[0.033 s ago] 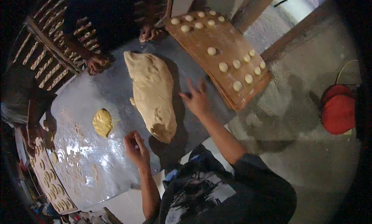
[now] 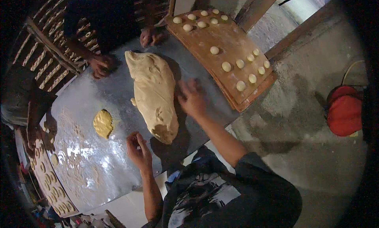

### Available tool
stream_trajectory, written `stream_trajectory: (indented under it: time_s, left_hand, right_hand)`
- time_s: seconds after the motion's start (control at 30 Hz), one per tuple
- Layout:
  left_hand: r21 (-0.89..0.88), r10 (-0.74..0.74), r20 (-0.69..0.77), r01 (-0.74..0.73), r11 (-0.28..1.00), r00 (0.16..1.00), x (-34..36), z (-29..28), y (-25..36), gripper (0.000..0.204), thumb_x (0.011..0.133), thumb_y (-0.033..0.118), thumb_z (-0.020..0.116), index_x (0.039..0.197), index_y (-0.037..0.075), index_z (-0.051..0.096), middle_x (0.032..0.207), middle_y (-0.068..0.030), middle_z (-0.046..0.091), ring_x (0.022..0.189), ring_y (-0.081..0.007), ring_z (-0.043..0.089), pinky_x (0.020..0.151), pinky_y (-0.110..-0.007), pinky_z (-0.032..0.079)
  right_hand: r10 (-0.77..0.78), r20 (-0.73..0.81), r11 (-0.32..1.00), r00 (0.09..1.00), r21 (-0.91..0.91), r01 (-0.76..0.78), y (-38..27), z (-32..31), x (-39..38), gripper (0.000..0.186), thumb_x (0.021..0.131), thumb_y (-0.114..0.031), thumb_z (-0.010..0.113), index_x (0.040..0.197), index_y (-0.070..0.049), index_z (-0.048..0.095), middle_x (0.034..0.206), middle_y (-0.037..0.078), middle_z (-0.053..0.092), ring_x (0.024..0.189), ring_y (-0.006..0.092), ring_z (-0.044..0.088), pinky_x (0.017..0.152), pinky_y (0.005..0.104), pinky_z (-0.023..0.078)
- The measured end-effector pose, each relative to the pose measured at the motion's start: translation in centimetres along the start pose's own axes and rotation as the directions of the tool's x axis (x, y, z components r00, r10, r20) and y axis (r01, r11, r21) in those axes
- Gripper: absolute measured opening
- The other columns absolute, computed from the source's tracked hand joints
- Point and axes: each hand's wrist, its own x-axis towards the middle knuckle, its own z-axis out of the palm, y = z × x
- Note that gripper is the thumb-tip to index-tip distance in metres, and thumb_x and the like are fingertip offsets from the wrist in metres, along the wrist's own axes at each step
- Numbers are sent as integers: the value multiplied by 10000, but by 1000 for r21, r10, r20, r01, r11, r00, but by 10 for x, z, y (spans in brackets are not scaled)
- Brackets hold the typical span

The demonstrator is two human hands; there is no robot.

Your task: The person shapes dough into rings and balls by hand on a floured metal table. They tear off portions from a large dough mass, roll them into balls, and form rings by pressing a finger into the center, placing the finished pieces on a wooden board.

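A long, pale mass of dough (image 2: pixel 154 90) lies on the metal-topped table (image 2: pixel 118 88), its near end dented and in shadow. My right hand (image 2: pixel 192 98) is just right of the dough, fingers spread and a little blurred; whether it touches the dough I cannot tell. On the near side of the table my left hand (image 2: pixel 139 149) hovers left of the dough's near end. Its fingers are loosely curled, apart from the thumb, and nothing shows in them. A yellow, glossy lump (image 2: pixel 103 124) sits on the table to the left of the dough.
Stacked wooden boards (image 2: pixel 213 38) at the right bear several round dough balls (image 2: pixel 226 66). A tray of ring-shaped dough pieces (image 2: pixel 51 180) stands lower left, by one co-worker's hand. Another co-worker's hands (image 2: pixel 100 66) are at the far edge. A red container (image 2: pixel 344 115) is far right.
My right hand has moved left, closer to the dough. The far co-worker's hands have shifted slightly. My left hand stays about where it was.
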Motion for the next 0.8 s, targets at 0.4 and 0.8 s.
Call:
stream_trajectory:
  time_s: [0.4, 0.8]
  left_hand:
    - [312, -42, 41, 27, 950, 998, -45, -19, 4, 263, 963, 130, 664, 1183, 4, 590, 824, -80, 666, 695, -160, 623, 659, -308, 507]
    - [681, -159, 223, -38, 731, 962, -48, 89, 7, 529, 1014, 297, 557, 1369, -38, 353, 1178, -331, 610, 953, -506, 652, 729, -558, 538]
  right_hand:
    - [137, -391, 919, 910, 393, 30, -11, -14, 65, 517, 942, -387, 677, 1408, -188, 573, 1290, 228, 631, 1273, 435, 537, 1019, 477, 481]
    - [357, -430, 924, 829, 291, -247, 88, -152, 233, 351, 826, -359, 773, 992, -60, 696, 980, 186, 726, 920, 386, 691, 777, 477, 534]
